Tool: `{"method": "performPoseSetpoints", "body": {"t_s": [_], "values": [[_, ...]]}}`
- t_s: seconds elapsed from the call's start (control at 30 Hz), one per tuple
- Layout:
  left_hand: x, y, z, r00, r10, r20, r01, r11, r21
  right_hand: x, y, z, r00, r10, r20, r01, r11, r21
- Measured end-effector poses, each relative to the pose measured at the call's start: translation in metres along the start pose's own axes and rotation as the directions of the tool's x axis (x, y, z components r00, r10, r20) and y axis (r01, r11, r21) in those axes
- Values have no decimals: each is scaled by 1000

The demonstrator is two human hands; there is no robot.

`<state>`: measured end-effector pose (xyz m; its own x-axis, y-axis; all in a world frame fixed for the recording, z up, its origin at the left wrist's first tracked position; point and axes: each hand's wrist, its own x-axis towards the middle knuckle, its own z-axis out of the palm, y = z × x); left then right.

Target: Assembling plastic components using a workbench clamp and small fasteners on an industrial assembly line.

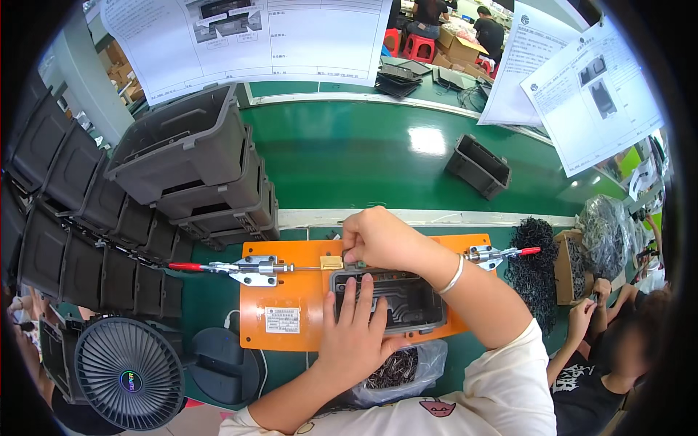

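Observation:
A dark grey plastic case (407, 294) lies on an orange fixture plate (291, 291), its hollow side up. My left hand (356, 327) rests over the case's left part with its fingers stretched out and spread. At the case's far edge, my right hand (382, 240) has its fingertips pinched together, just right of a small tan block (331, 262). What those fingertips hold, if anything, is too small and hidden to name. Red-handled toggle clamps stand on both sides of the plate, the left clamp (258, 269) and the right clamp (491, 256).
Stacked grey bins (196, 160) rise at the left. A fan (131, 372) stands near left. One grey case (478, 167) sits on the green conveyor belt (327, 152). Below the plate is a bag of small dark pins (392, 369). Black parts (531, 269) pile up at right, near a co-worker.

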<state>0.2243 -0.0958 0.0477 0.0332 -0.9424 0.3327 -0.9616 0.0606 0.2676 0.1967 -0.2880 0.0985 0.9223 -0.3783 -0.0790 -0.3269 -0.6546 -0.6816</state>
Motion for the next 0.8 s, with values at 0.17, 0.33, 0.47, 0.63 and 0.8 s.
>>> {"method": "performPoseSetpoints", "body": {"t_s": [0.17, 0.33, 0.47, 0.63, 0.8], "values": [[1, 1, -1, 1000, 7, -11, -7, 1000, 3, -3, -2, 0, 991, 133, -24, -130, 987, 95], [0, 1, 1, 1000, 1, -10, -1, 1000, -5, -6, -5, 10, 985, 7, -175, -15, 999, -46], [0, 1, 1, 1000, 3, -20, -2, 1000, 15, -6, 2, 9, 992, 3, -128, -4, 1000, -8], [1, 1, 0, 1000, -1, -1, 1, 1000, -3, -1, 5, 5, 998, 56, -8, -54, 990, 126], [0, 3, 2, 1000, -7, -13, 7, 1000, 19, 7, -2, 4, 986, 163, 36, -163, 987, -15]]}}
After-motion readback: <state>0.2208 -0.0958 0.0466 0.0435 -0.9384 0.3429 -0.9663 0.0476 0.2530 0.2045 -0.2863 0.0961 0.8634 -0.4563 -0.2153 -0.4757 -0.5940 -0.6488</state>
